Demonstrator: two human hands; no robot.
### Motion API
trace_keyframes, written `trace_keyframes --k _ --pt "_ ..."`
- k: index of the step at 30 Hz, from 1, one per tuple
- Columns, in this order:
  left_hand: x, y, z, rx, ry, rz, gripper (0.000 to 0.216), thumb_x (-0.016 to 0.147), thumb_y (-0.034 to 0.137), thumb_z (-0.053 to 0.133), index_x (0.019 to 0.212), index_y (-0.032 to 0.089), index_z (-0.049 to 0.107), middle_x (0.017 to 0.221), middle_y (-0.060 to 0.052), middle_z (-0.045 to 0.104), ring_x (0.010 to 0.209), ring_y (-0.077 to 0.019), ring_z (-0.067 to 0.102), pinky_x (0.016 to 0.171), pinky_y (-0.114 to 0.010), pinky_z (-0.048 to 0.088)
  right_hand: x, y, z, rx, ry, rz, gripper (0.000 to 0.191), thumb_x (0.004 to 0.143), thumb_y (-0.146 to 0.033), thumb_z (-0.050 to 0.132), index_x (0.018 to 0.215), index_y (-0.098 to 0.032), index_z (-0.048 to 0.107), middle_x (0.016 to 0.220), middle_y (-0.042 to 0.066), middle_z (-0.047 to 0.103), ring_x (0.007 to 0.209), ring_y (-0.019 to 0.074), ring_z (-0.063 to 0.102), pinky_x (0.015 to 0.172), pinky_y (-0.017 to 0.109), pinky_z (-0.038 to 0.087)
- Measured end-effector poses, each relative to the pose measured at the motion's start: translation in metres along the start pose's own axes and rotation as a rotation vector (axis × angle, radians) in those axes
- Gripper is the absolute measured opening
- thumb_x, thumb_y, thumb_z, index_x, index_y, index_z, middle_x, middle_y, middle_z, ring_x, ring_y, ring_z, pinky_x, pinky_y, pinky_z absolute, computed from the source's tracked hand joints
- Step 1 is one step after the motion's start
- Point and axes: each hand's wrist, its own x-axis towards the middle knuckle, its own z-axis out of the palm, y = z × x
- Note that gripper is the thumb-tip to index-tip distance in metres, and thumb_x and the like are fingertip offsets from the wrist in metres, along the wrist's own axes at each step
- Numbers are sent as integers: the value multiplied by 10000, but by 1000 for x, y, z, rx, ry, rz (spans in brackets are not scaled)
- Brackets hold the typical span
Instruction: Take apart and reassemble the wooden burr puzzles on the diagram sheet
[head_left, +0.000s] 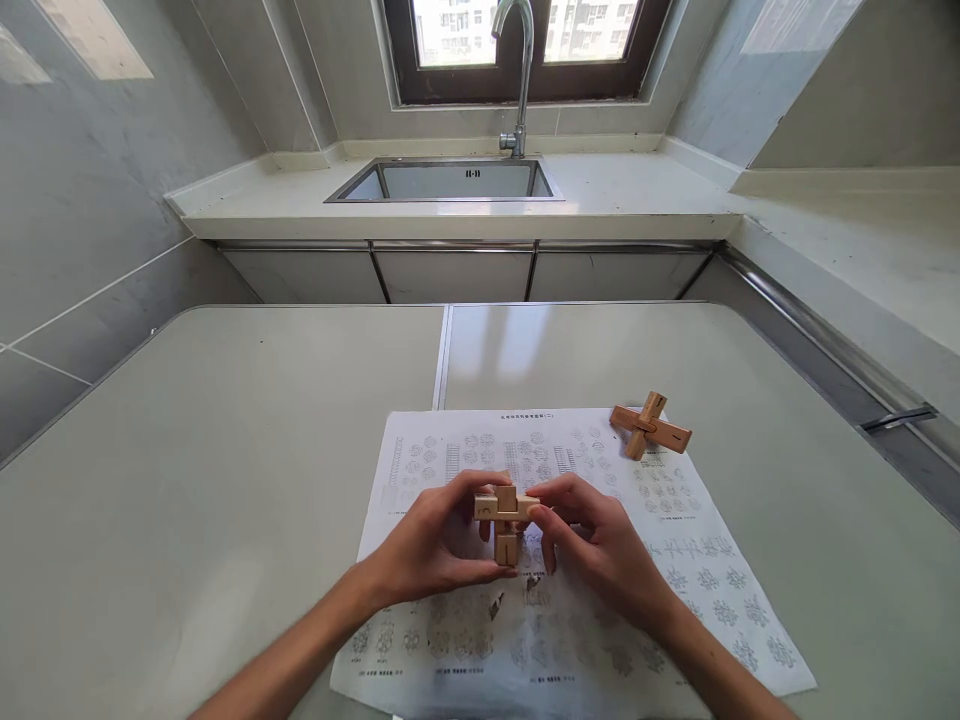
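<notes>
Between my hands, above the printed sheet [450, 450], is a small wooden interlocking puzzle [506, 515] made of crossed bars with marks on their ends. My left hand [431, 545] grips it from the left, index finger at the top and thumb under the upright bar. The thumb and index finger of my right hand [589, 530] pinch the right end of the crosswise bar. At the sheet's upper right corner lies a second wooden puzzle [649, 427], three bars joined in a cross, apart from both hands.
The sheet carries rows of small line diagrams and has torn spots near its middle. It lies on a pale table [225, 450] with a seam [442, 358]. Beyond stand a counter [630, 185] with a sink [450, 182], a tap [523, 80] and a window [517, 95].
</notes>
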Motion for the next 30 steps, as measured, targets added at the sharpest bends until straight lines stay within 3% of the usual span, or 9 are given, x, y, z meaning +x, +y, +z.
trace_keyframes --k 9,13,30 --pt "0 -1 0 -47 4 -6 639 802 221 872 1340 289 535 1175 -43 745 952 -205 714 841 -345 572 -1 3 2 -59 32 -53 308 1039 -521 639 1063 -218 687 734 6 731 527 150 677 544 282 557" --pt "0 0 0 -27 -1 4 619 815 222 857 1334 283 526 1103 -30 741 923 -201 706 807 -333 562 -1 4 2 -67 18 -21 312 1041 -527 630 1064 -219 679 670 -9 694 532 159 664 526 274 519" --pt "0 -3 2 -102 -13 24 581 841 215 849 1322 295 534 1068 -11 716 878 -171 675 781 -312 553 -2 2 3 -26 22 20 299 1041 -514 638 1069 -220 686 780 7 715 533 123 621 523 258 496"
